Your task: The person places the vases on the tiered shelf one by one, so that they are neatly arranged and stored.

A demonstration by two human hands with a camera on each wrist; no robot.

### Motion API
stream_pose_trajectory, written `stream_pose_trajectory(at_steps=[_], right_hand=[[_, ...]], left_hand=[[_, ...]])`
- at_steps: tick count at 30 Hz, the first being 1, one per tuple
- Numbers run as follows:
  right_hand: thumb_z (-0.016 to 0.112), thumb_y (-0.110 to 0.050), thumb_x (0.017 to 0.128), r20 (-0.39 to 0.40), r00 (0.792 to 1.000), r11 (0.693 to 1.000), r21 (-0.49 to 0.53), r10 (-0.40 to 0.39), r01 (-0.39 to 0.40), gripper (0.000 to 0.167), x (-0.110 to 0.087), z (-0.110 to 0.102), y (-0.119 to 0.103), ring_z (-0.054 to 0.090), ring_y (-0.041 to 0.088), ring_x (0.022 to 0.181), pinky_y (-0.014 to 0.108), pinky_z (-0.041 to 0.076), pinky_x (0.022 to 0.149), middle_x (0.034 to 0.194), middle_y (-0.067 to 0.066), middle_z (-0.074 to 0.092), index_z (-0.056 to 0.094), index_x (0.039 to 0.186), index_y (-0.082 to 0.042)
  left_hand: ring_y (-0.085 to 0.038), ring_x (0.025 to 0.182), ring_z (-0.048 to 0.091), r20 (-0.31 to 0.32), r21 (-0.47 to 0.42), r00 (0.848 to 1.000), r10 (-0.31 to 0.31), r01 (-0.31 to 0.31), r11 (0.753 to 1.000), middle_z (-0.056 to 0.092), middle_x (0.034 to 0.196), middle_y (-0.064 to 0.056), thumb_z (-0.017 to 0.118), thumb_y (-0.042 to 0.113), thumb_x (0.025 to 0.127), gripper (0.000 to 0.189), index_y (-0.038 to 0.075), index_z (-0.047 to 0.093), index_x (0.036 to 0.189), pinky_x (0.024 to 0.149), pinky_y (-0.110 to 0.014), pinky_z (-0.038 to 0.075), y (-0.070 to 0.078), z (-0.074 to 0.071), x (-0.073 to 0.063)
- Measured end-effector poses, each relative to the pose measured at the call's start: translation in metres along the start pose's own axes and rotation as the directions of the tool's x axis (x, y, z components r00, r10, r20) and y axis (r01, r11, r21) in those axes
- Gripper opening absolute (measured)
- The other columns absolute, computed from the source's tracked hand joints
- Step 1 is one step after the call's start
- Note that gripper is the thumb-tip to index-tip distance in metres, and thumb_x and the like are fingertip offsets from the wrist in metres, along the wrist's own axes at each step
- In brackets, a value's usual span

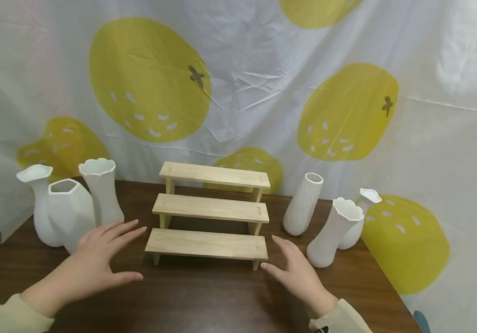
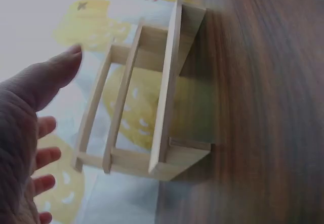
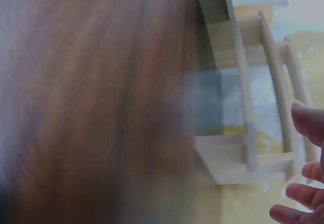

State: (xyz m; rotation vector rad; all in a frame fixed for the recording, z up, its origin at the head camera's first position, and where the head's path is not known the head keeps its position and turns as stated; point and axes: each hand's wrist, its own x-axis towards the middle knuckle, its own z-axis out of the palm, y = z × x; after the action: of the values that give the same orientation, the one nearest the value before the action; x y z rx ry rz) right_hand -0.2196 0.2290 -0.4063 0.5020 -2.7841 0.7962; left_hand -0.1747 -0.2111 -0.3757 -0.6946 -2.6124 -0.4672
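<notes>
Head view: a white cloth printed with large yellow fruit (image 1: 248, 55) fills the upper frame, thin, slightly glossy and creased. Below it spreads the dark brown wood-grain tabletop (image 1: 205, 296). A three-tier rack of pale, smooth wood (image 1: 211, 206) stands at centre, its flat narrow boards rising like steps on plain upright ends.

The step in hand looks to be handling or placing this rack; whether the hands are arriving or letting go, I cannot tell. Taking it would call for both palms coming inward evenly against its ends.

The left hand (image 1: 92, 263), at lower left, is spread wide and holds nothing; the right hand (image 1: 298, 270), at lower right, is likewise loose and empty, its thumb near the rack's front corner, contact uncertain.

White vases flank them. At left are a flared-neck one (image 1: 42, 210), a faceted one with an angular mouth (image 1: 71, 208) and a scalloped-rim one (image 1: 104, 196); at right, a tapering textured one (image 1: 303, 206), a waisted scalloped one (image 1: 331, 236) and a slim-necked one (image 1: 351, 231).
</notes>
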Motion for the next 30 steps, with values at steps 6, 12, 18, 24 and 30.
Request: stream_pose_trajectory(at_steps=[6, 12, 18, 24, 30], right_hand=[[0.073, -0.038, 0.085, -0.065, 0.986, 0.974, 0.183, 0.151, -0.137, 0.063, 0.003, 0.029, 0.010, 0.050, 0.033, 0.122, 0.051, 0.041, 0.097, 0.136, 0.015, 0.052, 0.054, 0.135, -0.005], [0.074, -0.038, 0.085, -0.090, 0.957, 0.897, 0.383, 0.275, -0.221, 0.066, 0.007, 0.048, 0.015, 0.053, 0.036, 0.118, 0.051, 0.044, 0.095, 0.133, 0.017, 0.054, 0.051, 0.136, -0.003], [0.074, -0.030, 0.086, -0.050, 0.940, 0.755, 0.611, 0.337, -0.238, 0.069, 0.010, 0.063, 0.017, 0.049, 0.036, 0.123, 0.048, 0.042, 0.097, 0.137, 0.021, 0.048, 0.044, 0.141, -0.002], [0.073, -0.026, 0.087, -0.064, 0.937, 0.724, 0.654, 0.342, -0.219, 0.065, 0.012, 0.071, 0.016, 0.052, 0.031, 0.119, 0.031, 0.045, 0.090, 0.135, 0.020, 0.051, 0.045, 0.140, 0.000], [0.070, -0.023, 0.090, -0.065, 0.942, 0.711, 0.674, 0.330, -0.202, 0.064, 0.013, 0.073, 0.014, 0.053, 0.029, 0.118, 0.020, 0.044, 0.086, 0.134, 0.021, 0.053, 0.042, 0.141, 0.003]], left_hand=[[-0.036, 0.119, 0.046, -0.169, -0.136, 0.977, -0.126, 0.103, 0.985, 0.056, 0.131, -0.011, 0.083, 0.041, 0.073, 0.068, 0.012, 0.058, 0.130, 0.092, -0.053, 0.031, -0.008, 0.004, -0.016], [-0.031, 0.109, 0.051, -0.285, -0.290, 0.896, -0.339, 0.256, 0.922, 0.059, 0.123, -0.015, 0.078, 0.024, 0.082, 0.047, 0.006, 0.062, 0.123, 0.088, -0.011, 0.029, -0.014, 0.005, -0.028], [0.004, 0.099, 0.044, -0.501, -0.408, 0.719, -0.482, 0.294, 0.864, 0.061, 0.107, 0.002, 0.077, -0.003, 0.076, 0.037, -0.005, 0.065, 0.112, 0.077, -0.009, 0.034, -0.020, 0.008, -0.036], [0.008, 0.097, 0.037, -0.590, -0.533, 0.479, -0.650, 0.374, 0.759, 0.038, 0.102, 0.026, 0.075, -0.004, 0.075, 0.049, -0.008, 0.057, 0.120, 0.078, -0.010, 0.033, -0.029, 0.016, -0.038], [0.003, 0.100, 0.034, -0.406, -0.638, 0.391, -0.826, 0.526, 0.563, 0.035, 0.123, 0.001, 0.075, 0.016, 0.082, 0.069, 0.002, 0.040, 0.140, 0.084, -0.018, 0.033, -0.043, 0.023, -0.032]])
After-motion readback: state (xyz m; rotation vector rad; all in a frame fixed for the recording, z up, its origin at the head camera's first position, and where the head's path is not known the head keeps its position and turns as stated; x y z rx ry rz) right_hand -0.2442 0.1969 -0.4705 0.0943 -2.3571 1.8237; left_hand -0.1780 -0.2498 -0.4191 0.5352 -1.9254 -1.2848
